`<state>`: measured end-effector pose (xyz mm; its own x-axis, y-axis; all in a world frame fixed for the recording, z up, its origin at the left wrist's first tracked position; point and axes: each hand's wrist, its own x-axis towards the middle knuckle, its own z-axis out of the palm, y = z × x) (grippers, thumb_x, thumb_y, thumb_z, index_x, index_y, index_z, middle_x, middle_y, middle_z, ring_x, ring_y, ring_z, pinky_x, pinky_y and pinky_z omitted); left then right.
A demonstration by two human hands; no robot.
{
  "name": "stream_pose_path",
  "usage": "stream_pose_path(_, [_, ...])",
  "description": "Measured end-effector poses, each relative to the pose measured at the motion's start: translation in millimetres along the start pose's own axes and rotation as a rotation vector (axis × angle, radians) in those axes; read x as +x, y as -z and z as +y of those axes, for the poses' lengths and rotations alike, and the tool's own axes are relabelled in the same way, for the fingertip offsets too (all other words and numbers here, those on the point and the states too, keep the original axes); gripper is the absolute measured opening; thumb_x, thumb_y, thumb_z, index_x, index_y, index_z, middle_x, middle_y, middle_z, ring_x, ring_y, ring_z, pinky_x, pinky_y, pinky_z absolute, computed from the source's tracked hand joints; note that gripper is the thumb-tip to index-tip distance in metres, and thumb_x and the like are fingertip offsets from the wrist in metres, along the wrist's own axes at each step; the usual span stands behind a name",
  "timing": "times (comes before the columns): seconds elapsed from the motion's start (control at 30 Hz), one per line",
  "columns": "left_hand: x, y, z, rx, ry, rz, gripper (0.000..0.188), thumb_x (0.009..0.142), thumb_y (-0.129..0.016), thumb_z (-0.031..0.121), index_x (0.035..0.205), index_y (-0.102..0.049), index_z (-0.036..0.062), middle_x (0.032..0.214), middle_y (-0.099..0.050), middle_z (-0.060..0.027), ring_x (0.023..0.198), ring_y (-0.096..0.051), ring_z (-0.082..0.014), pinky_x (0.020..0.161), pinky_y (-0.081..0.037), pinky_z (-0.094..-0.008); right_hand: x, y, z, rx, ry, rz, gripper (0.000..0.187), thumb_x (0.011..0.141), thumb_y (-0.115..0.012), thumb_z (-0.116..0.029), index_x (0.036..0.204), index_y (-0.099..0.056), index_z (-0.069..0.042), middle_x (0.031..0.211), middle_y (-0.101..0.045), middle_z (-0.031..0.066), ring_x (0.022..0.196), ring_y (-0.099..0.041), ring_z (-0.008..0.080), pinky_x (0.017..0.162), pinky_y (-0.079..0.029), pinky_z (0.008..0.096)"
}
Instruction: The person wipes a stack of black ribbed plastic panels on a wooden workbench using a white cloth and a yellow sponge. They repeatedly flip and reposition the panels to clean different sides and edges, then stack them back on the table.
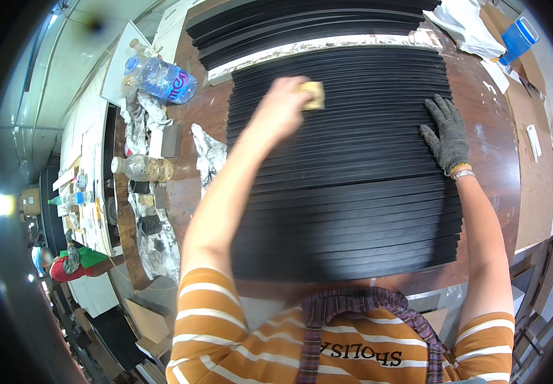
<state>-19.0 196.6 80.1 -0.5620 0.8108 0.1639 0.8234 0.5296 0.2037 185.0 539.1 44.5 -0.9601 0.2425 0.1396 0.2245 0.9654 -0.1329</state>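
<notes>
Many long black strips (347, 147) lie side by side across the brown table, making one wide ridged layer. My bare left hand (284, 105), slightly blurred, grips a small pale yellow sponge (314, 95) over the upper left part of the strips. Whether the sponge touches them I cannot tell. My right hand (446, 133), in a dark grey knitted glove, lies flat with fingers spread on the right ends of the strips. It holds nothing.
More black strips (315, 25) lie beyond a white-stained bar (327, 43). At left are a large clear plastic bottle (161, 80), a cloudy jar-like bottle (143, 168) and stained rags (209, 153). A blue container (518, 40) stands far right. Another person (74, 264) is at far left.
</notes>
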Motion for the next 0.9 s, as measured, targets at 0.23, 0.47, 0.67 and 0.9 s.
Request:
stream_pose_path(0.23, [-124.0, 71.6, -120.8, 0.292, 0.516, -0.019, 0.032, 0.077, -0.066, -0.007, 0.105, -0.078, 0.0050, 0.136, -0.063, -0.0160, 0.127, -0.054, -0.0352, 0.112, -0.044, -0.0441, -0.1, -3.4, 2.1, -0.003, 0.008, 0.006, 0.062, 0.094, -0.068, -0.035, 0.150, -0.049, -0.018, 0.160, -0.042, 0.0107, 0.148, -0.034, 0.0356, 0.124, -0.028, 0.0460])
stream_pose_path(0.47, [-21.2, 6.1, 4.7, 0.035, 0.053, 0.221, 0.027, 0.084, -0.067, -0.004, 0.108, -0.075, 0.0052, 0.135, -0.062, -0.0159, 0.126, -0.057, -0.0350, 0.109, -0.049, -0.0448, 0.4, -7.8, 6.5, -0.011, 0.051, 0.029, 0.061, 0.095, -0.067, -0.034, 0.151, -0.049, -0.019, 0.159, -0.042, 0.0114, 0.148, -0.034, 0.0369, 0.123, -0.028, 0.0465])
stream_pose_path(0.67, [27.8, -25.3, 81.2, -0.113, -0.008, -0.077, 0.035, 0.088, -0.067, -0.002, 0.120, -0.072, 0.0105, 0.146, -0.054, -0.0108, 0.137, -0.048, -0.0295, 0.118, -0.043, -0.0408, 0.4, -7.7, 6.4, -0.020, 0.051, 0.042, 0.059, 0.096, -0.066, -0.036, 0.150, -0.049, -0.018, 0.158, -0.043, 0.0116, 0.148, -0.035, 0.0368, 0.123, -0.028, 0.0465])
stream_pose_path(0.9, [-91.3, 37.2, -61.8, 0.124, 0.264, -0.046, 0.042, 0.073, -0.062, -0.013, 0.108, -0.074, 0.0067, 0.138, -0.060, -0.0135, 0.131, -0.052, -0.0349, 0.114, -0.044, -0.0439, -1.5, -8.4, 7.1, -0.010, 0.050, 0.061, 0.059, 0.096, -0.065, -0.038, 0.150, -0.050, -0.018, 0.158, -0.043, 0.0112, 0.148, -0.035, 0.0366, 0.123, -0.028, 0.0466])
